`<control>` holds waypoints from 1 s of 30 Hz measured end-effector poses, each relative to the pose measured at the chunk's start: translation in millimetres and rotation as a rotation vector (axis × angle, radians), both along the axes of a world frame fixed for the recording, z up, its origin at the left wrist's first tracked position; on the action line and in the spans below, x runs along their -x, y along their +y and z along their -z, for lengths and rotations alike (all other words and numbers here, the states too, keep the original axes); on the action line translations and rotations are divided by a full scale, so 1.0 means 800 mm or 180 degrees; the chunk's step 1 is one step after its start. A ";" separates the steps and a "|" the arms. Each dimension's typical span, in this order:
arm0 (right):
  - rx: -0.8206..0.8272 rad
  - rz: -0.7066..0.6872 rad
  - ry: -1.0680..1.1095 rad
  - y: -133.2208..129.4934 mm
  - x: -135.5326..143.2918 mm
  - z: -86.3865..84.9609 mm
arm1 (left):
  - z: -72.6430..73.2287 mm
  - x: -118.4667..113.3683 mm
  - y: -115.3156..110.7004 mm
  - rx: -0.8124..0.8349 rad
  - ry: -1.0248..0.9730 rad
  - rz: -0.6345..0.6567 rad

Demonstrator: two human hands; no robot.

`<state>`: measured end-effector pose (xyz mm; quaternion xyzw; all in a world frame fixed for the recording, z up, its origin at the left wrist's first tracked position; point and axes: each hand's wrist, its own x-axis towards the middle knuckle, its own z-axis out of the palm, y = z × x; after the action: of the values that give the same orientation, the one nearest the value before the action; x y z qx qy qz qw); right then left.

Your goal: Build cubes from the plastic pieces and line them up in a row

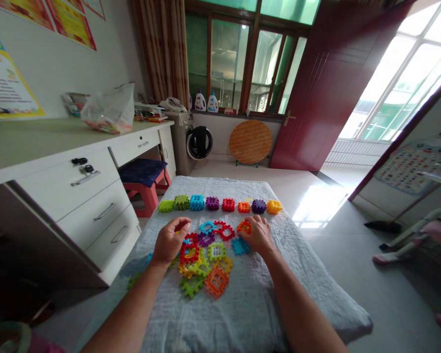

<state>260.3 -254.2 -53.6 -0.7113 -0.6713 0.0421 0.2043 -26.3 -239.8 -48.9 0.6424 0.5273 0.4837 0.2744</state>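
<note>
Coloured plastic window-like pieces lie in a loose pile on a cloth-covered table (242, 304). Behind them stands a row of several stacks, among them a red stack (228, 205), a dark purple stack (258, 206) and a yellow stack (274, 207). My right hand (259, 233) has its fingers closed on an orange piece (244, 227), just above a blue piece (240, 246). My left hand (172, 240) is left of the pile, thumb and fingertips together; a bit of yellow shows beside them, too small to name. Red pieces (189, 248) lie right beside it.
A white desk (55, 142) with drawers stands at the left, bearing a plastic bag (110, 110). A stool (145, 179) is tucked under it. Farther back are a washing machine (182, 142), a round wooden board (250, 141) and a red door (334, 83).
</note>
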 end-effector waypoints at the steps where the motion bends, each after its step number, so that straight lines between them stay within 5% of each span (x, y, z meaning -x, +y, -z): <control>1: 0.0017 0.0009 -0.0016 0.000 0.001 -0.001 | 0.000 0.000 0.000 0.0005 -0.0010 0.0014; 13: 0.0051 -0.0068 -0.0215 0.010 0.001 -0.017 | 0.001 0.000 0.001 0.0006 0.0007 0.0080; 21: -0.0211 -0.0491 -0.0299 0.092 -0.034 -0.052 | -0.004 -0.002 -0.002 -0.0043 0.0155 0.0076; 30: 0.0029 -0.0595 -0.0444 0.145 -0.040 -0.028 | 0.001 0.001 0.001 -0.0097 0.0187 0.0100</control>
<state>292.5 -137.9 -31.3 -0.6477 -0.7470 0.0144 0.1491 -26.7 -239.0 -49.9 0.6686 0.5175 0.4683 0.2565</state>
